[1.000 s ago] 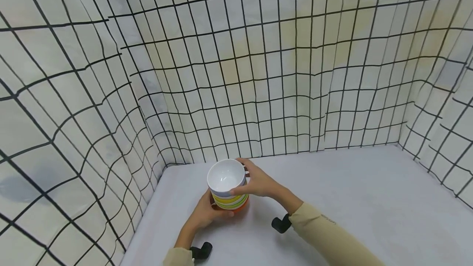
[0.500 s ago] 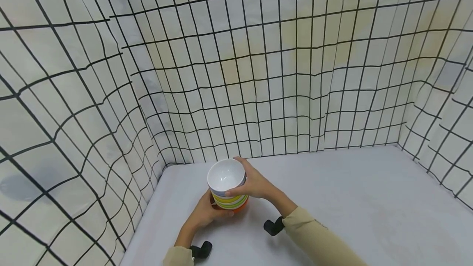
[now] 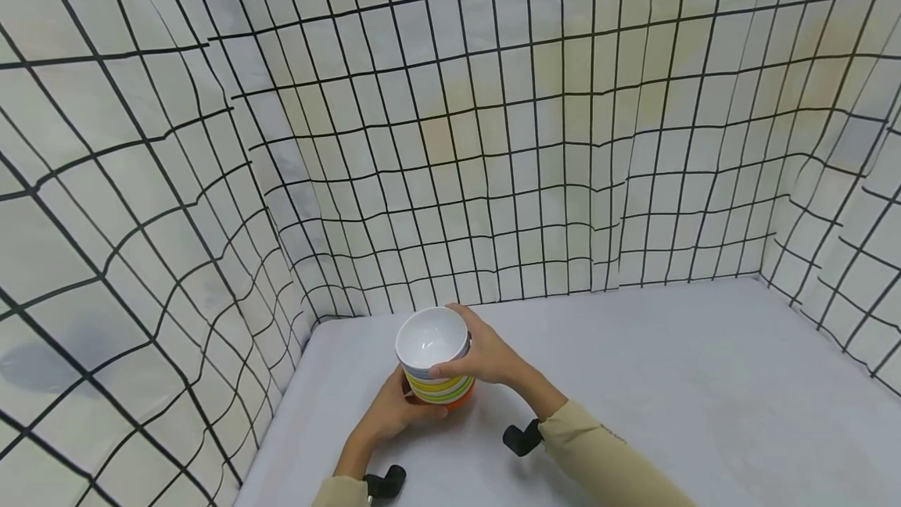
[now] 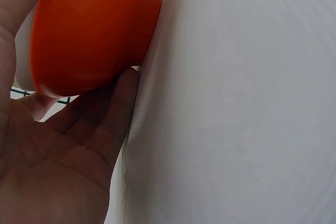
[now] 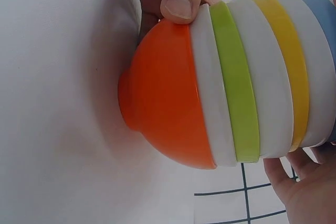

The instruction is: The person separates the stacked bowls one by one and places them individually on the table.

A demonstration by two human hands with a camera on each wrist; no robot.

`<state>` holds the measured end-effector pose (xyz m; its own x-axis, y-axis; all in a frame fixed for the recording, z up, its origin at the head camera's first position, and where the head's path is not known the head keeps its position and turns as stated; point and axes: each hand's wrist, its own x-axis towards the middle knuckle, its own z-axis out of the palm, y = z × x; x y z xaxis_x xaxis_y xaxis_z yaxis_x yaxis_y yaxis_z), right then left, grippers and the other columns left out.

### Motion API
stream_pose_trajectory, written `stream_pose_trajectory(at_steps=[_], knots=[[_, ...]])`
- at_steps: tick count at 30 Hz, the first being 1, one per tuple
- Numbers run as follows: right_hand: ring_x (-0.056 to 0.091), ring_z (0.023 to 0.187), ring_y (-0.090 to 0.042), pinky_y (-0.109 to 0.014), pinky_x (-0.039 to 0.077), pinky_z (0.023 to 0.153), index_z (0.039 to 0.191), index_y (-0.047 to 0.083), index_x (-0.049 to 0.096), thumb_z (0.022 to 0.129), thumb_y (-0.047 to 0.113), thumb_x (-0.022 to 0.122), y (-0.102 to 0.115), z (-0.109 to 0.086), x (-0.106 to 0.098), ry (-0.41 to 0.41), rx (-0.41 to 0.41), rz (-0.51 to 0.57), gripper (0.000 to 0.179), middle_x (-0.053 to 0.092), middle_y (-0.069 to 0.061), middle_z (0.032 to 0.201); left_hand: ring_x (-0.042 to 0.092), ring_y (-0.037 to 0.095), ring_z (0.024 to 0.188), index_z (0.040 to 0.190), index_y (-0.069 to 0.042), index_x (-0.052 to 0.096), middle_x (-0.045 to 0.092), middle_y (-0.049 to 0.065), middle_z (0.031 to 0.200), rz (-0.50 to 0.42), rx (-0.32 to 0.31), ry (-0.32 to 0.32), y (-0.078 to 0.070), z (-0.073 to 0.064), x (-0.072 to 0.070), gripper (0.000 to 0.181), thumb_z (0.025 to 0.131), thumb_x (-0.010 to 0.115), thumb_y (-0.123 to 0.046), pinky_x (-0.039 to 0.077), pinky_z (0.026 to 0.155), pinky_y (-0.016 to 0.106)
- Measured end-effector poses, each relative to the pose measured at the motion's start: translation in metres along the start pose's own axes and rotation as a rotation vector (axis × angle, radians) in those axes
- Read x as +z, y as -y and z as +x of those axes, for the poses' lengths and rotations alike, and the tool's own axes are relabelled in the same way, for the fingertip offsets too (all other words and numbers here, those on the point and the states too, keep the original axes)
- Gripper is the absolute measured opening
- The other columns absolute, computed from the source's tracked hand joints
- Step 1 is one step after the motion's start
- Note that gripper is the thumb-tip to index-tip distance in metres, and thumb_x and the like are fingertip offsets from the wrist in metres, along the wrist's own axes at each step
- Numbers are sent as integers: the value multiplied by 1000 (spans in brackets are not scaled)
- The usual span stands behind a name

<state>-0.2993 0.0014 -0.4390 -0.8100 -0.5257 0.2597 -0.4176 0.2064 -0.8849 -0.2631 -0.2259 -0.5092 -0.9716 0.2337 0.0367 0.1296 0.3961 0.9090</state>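
Note:
A nested stack of bowls with white insides stands on the table, slightly tilted in the head view. Lowest is an orange bowl, its foot right at the cloth. Above it come a green-banded bowl, a yellow-banded bowl and, on top, a blue-banded bowl, whose white inside faces up in the head view. My left hand grips the orange bowl from the left, thumb at its rim and fingers beneath its side. From the right, my right hand holds the top of the stack around the blue-banded bowl.
A white cloth covers the table. White walls with a black grid rise behind it and at both sides. A black wrist mount sits at each sleeve, the left one and the right one.
My right hand has shifted a little to the left, closer around the top bowl, and its sleeve moved along. The left hand and the stack stay in place.

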Motion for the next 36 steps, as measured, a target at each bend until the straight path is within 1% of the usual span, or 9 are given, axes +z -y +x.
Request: stream_pose_trajectory(at_steps=[7, 14, 21, 27, 32, 36], knots=[[59, 127, -20, -46, 53, 105, 157, 19, 33, 76, 39, 90, 0, -1, -1, -16, 4, -19, 101, 58, -1, 140, 57, 30, 133, 152, -25, 38, 56, 3, 146, 2, 4, -7, 1, 1, 0, 98, 72, 95, -24, 52, 110, 46], [59, 126, -20, -45, 53, 104, 155, 22, 37, 76, 37, 91, 0, 0, 0, -33, -5, -20, 97, 58, -1, 140, 56, 31, 134, 152, -25, 38, 56, 3, 146, 3, 0, -6, 2, 1, 1, 98, 72, 95, -25, 51, 112, 47], [59, 128, -21, -45, 53, 106, 156, 22, 36, 76, 38, 90, 0, 1, -1, -45, -14, -35, 98, 57, -1, 142, 55, 31, 136, 152, -25, 38, 55, 3, 147, -8, -7, 3, 1, 0, 0, 98, 72, 95, -25, 50, 113, 48], [58, 129, -22, -47, 52, 107, 156, 21, 36, 76, 37, 91, 6, 2, -5, -57, -30, -29, 99, 55, -1, 145, 54, 30, 137, 151, -28, 39, 55, 1, 147, -19, -15, 10, 1, 0, 0, 97, 72, 95, -26, 47, 116, 49], [59, 128, -23, -49, 53, 106, 158, 21, 32, 75, 39, 91, 13, 0, -9, -75, -20, -29, 103, 56, -3, 145, 54, 29, 138, 150, -29, 40, 56, -1, 146, -23, -9, 5, 0, 0, 0, 95, 72, 95, -25, 45, 118, 51], [60, 127, -24, -49, 54, 105, 158, 20, 33, 74, 38, 91, 18, -1, -13, -88, -34, -11, 104, 57, -2, 144, 53, 29, 138, 149, -28, 41, 57, -1, 146, -32, -5, -1, 0, 0, 0, 94, 72, 95, -24, 45, 118, 52]])
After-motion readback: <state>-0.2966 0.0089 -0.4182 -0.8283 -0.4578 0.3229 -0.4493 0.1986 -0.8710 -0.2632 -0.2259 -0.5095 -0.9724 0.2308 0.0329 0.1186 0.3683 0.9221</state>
